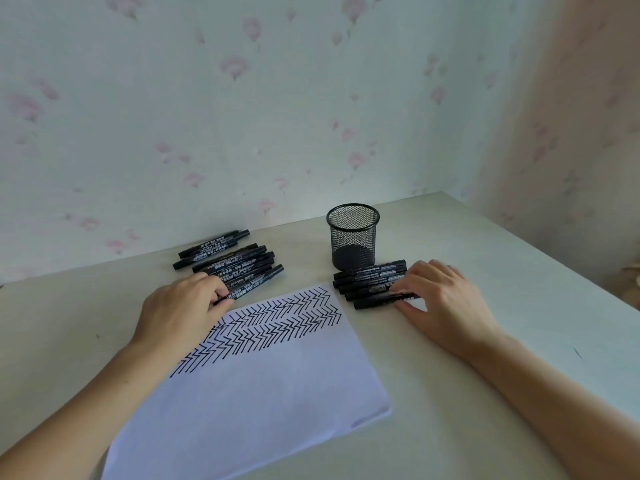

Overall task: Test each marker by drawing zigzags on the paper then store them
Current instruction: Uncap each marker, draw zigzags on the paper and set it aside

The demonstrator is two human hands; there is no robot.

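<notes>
A white sheet of paper lies in front of me, its upper part covered with rows of black zigzags. Several capped black markers lie in a pile at the back left. My left hand rests at the pile's near end, its fingers curled round the nearest marker. A second row of several black markers lies right of the paper. My right hand pinches the nearest marker of that row between thumb and fingers. A black mesh pen cup stands upright behind that row, with no marker showing in it.
The pale table runs to a far edge against a floral-papered wall, with a second wall close on the right. Its right edge falls away near my right forearm. A small dark mark shows on the table top at the right.
</notes>
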